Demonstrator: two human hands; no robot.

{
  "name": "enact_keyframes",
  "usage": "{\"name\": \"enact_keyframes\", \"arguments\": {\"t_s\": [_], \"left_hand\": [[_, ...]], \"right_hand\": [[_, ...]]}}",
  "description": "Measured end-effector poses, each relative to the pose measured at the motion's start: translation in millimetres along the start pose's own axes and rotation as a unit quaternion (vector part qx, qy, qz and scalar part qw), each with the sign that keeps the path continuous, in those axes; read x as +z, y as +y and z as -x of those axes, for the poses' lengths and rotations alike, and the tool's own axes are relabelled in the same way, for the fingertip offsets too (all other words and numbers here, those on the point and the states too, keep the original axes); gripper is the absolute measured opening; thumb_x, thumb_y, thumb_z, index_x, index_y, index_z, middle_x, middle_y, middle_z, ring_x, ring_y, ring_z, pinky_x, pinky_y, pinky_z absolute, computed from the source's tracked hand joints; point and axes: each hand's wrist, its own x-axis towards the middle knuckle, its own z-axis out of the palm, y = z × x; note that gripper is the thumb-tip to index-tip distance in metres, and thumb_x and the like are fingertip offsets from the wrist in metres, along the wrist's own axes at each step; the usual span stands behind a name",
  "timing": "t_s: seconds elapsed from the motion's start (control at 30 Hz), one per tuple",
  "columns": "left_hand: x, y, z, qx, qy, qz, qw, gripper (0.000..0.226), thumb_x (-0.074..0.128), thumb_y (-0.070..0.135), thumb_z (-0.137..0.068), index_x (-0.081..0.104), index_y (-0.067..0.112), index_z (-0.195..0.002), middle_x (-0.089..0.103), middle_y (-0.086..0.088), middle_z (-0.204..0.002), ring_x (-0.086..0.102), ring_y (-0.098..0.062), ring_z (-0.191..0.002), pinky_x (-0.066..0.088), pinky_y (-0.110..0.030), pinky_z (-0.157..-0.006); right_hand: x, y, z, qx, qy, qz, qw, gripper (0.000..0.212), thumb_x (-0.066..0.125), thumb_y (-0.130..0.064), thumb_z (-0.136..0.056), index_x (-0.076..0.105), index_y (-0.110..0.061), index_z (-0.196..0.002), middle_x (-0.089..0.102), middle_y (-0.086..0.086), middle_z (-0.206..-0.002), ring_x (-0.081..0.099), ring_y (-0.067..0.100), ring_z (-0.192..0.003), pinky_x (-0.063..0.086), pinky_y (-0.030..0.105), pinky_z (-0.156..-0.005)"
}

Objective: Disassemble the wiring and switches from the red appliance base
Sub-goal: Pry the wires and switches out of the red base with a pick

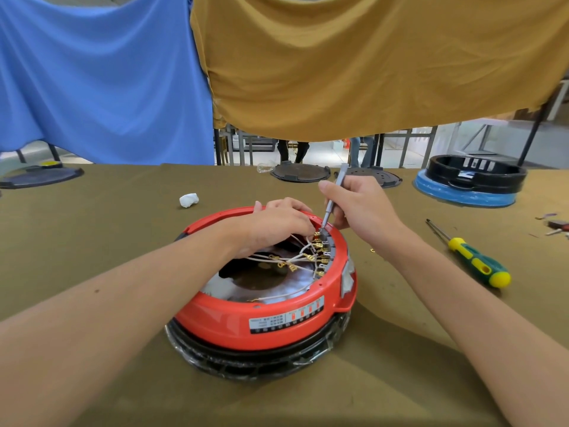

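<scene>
On the table [123, 229], the red base [264, 315] sits upside down in front of the person, wires [295, 257] and brass terminals [320, 251] exposed along its right inner rim. The right hand [360, 208] has its grip closed round a grey tool [334, 195], tip at the top terminal. The left hand [277, 223] rests inside the base, fingers curled at the wires; whether they pinch one I cannot tell. If the tip slips off the terminal, it could jab those fingers or tear a wire. A screwdriver [471, 257] lies to the right.
</scene>
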Motion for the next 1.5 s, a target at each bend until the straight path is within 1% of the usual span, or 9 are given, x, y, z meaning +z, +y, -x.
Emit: {"name": "enact_keyframes", "arguments": {"t_s": [0.2, 0.4, 0.57, 0.73, 0.9, 1.03, 1.2, 1.3, 1.5], "left_hand": [[0, 0, 0, -0.005, 0.003, 0.008, 1.0, 0.02, 0.051, 0.043, -0.063, 0.058, 0.034, -0.079, 0.046, 0.006, -0.135, 0.023, -0.019, -0.138, -0.021, -0.046, -0.115], [0, 2, 3, 0.002, -0.002, 0.016, 1.0, 0.017, 0.052, 0.042, -0.066, 0.062, 0.032, -0.076, 0.048, 0.012, -0.131, 0.024, -0.015, -0.135, -0.021, -0.045, -0.114], [1, 0, 4, 0.015, 0.011, 0.014, 1.0, 0.021, 0.057, 0.033, -0.087, 0.061, 0.031, -0.067, 0.048, 0.014, -0.127, 0.026, -0.014, -0.131, -0.02, -0.048, -0.115], [0, 2, 5, 0.023, 0.015, 0.021, 0.999, 0.029, 0.056, 0.028, -0.092, 0.062, 0.029, -0.064, 0.044, 0.018, -0.118, 0.024, -0.013, -0.133, -0.023, -0.046, -0.112], [-2, 4, 8, 0.022, -0.008, 0.027, 0.999, 0.027, 0.057, 0.026, -0.095, 0.064, 0.027, -0.068, 0.04, 0.03, -0.112, 0.02, -0.006, -0.117, 0.0, -0.055, -0.121], [-11, 0, 13, 0.043, -0.017, 0.005, 0.999, 0.031, 0.051, 0.02, -0.097, 0.062, 0.028, -0.07, 0.044, 0.02, -0.131, 0.029, -0.011, -0.136, -0.016, -0.053, -0.117], [-14, 6, 17, 0.036, -0.032, 0.056, 0.997, 0.031, 0.056, 0.019, -0.095, 0.067, 0.027, -0.067, 0.05, 0.014, -0.133, 0.044, -0.01, -0.129, 0.007, -0.051, -0.121], [-19, 12, 21, 0.05, -0.023, 0.111, 0.992, 0.036, 0.056, 0.013, -0.093, 0.07, 0.025, -0.062, 0.062, 0.001, -0.122, 0.06, -0.003, -0.101, 0.042, -0.018, -0.1], [-42, 13, 15, 0.048, 0.104, 0.181, 0.977, 0.028, 0.054, 0.027, -0.099, 0.067, 0.024, -0.075, 0.064, 0.007, -0.092, 0.059, -0.012, -0.097, 0.046, -0.034, -0.093]], "right_hand": [[1, 5, 3, 0.078, -0.049, -0.05, 0.994, 0.038, 0.059, -0.03, -0.099, 0.056, -0.009, -0.067, 0.049, -0.003, -0.049, 0.051, 0.012, -0.048, 0.048, 0.017, -0.05], [3, 0, 3, 0.029, 0.015, -0.087, 0.996, 0.036, 0.057, -0.03, -0.1, 0.061, -0.001, -0.08, 0.047, -0.002, -0.047, 0.044, 0.01, -0.043, 0.051, 0.024, -0.05], [8, -3, 7, -0.076, 0.075, -0.056, 0.993, 0.025, 0.055, -0.031, -0.102, 0.065, -0.011, -0.091, 0.059, -0.002, -0.056, 0.056, 0.012, -0.056, 0.056, 0.042, -0.07], [20, 2, 9, -0.061, -0.003, 0.059, 0.996, 0.008, 0.067, -0.014, -0.088, 0.067, -0.022, -0.089, 0.065, -0.008, -0.075, 0.052, -0.002, -0.059, 0.044, 0.017, -0.057], [13, 1, 10, -0.012, -0.042, 0.038, 0.998, 0.026, 0.064, 0.001, -0.082, 0.069, -0.021, -0.095, 0.071, -0.004, -0.085, 0.062, 0.008, -0.068, 0.056, 0.03, -0.066], [13, 2, 9, -0.009, -0.043, 0.041, 0.998, 0.025, 0.065, -0.001, -0.085, 0.069, -0.023, -0.096, 0.07, -0.005, -0.089, 0.061, 0.007, -0.069, 0.055, 0.029, -0.066], [13, 3, 8, -0.009, -0.044, 0.045, 0.998, 0.022, 0.066, -0.004, -0.086, 0.068, -0.023, -0.098, 0.069, -0.006, -0.089, 0.063, 0.008, -0.074, 0.055, 0.027, -0.069], [13, 4, 9, 0.001, -0.046, 0.032, 0.998, 0.021, 0.066, -0.005, -0.086, 0.068, -0.022, -0.098, 0.07, -0.008, -0.086, 0.065, 0.007, -0.073, 0.057, 0.029, -0.069], [14, 5, 8, -0.001, -0.022, 0.011, 1.0, 0.022, 0.067, -0.005, -0.086, 0.066, -0.024, -0.097, 0.07, -0.005, -0.084, 0.063, 0.008, -0.064, 0.055, 0.031, -0.064]]}}
